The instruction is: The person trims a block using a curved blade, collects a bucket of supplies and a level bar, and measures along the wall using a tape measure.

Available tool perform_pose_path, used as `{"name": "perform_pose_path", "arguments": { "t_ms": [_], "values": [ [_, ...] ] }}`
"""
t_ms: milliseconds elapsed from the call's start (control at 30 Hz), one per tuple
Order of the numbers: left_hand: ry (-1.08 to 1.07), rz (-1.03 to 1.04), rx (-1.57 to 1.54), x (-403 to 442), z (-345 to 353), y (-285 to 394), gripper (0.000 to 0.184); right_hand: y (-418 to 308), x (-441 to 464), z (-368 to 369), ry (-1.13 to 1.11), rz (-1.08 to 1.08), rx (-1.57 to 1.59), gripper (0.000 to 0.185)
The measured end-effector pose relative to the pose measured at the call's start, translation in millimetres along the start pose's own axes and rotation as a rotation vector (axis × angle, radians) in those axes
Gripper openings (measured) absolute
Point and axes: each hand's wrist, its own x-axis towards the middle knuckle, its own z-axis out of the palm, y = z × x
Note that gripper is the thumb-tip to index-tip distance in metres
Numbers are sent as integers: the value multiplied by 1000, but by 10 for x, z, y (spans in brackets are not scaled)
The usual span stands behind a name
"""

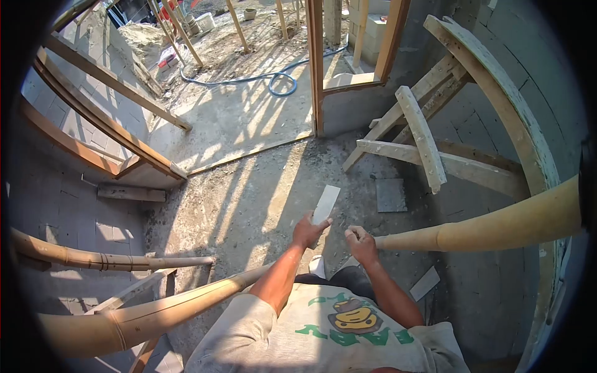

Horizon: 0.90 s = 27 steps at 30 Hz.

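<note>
A pale, flat rectangular strip (326,204) is gripped at its lower end by my left hand (310,230), with its free end pointing forward. To the right of it, my right hand (361,244) is closed, fingers curled in; whatever it holds, if anything, is too small to make out. That hand appears beside the end of a bamboo pole (472,225), and I cannot tell whether they touch. A grey square piece (391,195) lies on the floor ahead of my right hand.
Bamboo poles (180,308) slant up on the left. A wooden trestle (429,140) stands front right by the block wall (535,74). A doorway with a wooden frame (316,68) opens ahead, a blue hose (283,85) beyond it. Another pale piece (425,283) lies at lower right.
</note>
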Motion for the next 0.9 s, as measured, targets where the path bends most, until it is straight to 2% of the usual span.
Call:
{"name": "perform_pose_path", "arguments": {
  "t_ms": [100,233,333,433,533,633,700,800,900],
  "values": [
    [-40,74,80,463,-235,330,76,-241,509,141,-19,225,253,35],
    [-105,168,125,834,-363,532,80,-508,1229,218,-143,340,579,34],
    [-127,215,107,1129,-430,497,84,-603,1900,342,-200,424,600,30],
    [-190,165,-84,1758,-795,456,80,-792,2618,526,-273,453,649,31],
    [-285,-81,-237,2248,-1547,673,63,-1247,3303,783,-296,456,788,34],
    [-245,-175,-448,2565,-2108,771,54,-1684,3973,1025,-364,403,837,36],
    [-203,-195,-615,2821,-2226,766,49,-2032,4330,1186,-430,354,817,37],
    [-148,-214,-880,3224,-2277,582,43,-2164,4892,1510,-472,264,738,39],
    [-160,-264,-1031,3727,-2429,523,37,-2259,5317,1712,-469,385,654,40]
  ]
}}
